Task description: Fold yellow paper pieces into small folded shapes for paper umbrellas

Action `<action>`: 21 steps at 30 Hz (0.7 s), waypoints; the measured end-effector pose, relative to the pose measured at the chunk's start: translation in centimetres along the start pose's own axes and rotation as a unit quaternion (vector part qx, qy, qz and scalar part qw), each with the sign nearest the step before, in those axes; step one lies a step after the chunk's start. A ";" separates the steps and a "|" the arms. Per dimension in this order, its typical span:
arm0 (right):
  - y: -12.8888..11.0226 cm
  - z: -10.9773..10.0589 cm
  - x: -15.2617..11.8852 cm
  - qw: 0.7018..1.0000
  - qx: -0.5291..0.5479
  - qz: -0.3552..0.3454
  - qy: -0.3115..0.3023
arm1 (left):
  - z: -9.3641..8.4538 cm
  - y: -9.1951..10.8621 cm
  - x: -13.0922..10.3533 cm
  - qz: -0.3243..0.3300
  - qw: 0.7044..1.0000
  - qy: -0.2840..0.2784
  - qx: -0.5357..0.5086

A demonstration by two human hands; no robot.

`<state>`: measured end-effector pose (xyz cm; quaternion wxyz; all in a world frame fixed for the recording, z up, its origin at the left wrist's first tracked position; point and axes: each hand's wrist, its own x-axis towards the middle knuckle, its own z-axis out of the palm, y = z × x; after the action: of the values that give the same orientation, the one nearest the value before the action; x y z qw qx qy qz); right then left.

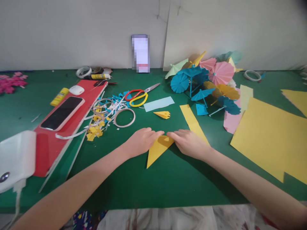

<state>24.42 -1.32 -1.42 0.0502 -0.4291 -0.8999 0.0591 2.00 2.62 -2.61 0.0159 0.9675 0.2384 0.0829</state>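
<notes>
A folded yellow paper triangle (157,150) lies on the green table (168,182), its point aimed toward me. My left hand (141,140) presses down on its upper left edge. My right hand (189,142) presses its upper right corner, fingertips nearly meeting the left hand's. A small folded yellow piece (163,114) lies just beyond the hands. A yellow paper strip (192,123) runs beside my right hand.
Large yellow sheets (271,137) lie at right. A pile of paper umbrellas (206,83) sits at the back. Scissors (137,95), tape rings (124,117) and paper scraps (100,121) lie left of centre. A phone (62,112) rests on a red board (57,137).
</notes>
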 end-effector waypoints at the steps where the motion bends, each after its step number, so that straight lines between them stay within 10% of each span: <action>1: 0.0 0.1 0.1 1.000 -0.015 -0.015 -0.006 | -0.1 -0.1 0.1 0.003 1.000 -0.009 0.012; 8: -0.4 0.4 -0.1 0.997 -0.015 0.068 0.043 | -0.8 0.2 0.4 0.055 0.993 0.039 0.101; 12: 0.0 1.0 -0.5 0.988 0.076 0.096 0.092 | -1.3 0.2 1.0 0.147 0.986 -0.034 0.069; 21: 0.5 1.3 -0.8 0.970 0.165 0.135 0.114 | -2.2 0.6 1.7 0.126 0.979 -0.122 0.105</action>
<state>25.07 -1.71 -2.77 0.2140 -0.5359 -0.8000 0.1643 3.41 2.86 -0.18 -0.0672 0.9889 0.1184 -0.0598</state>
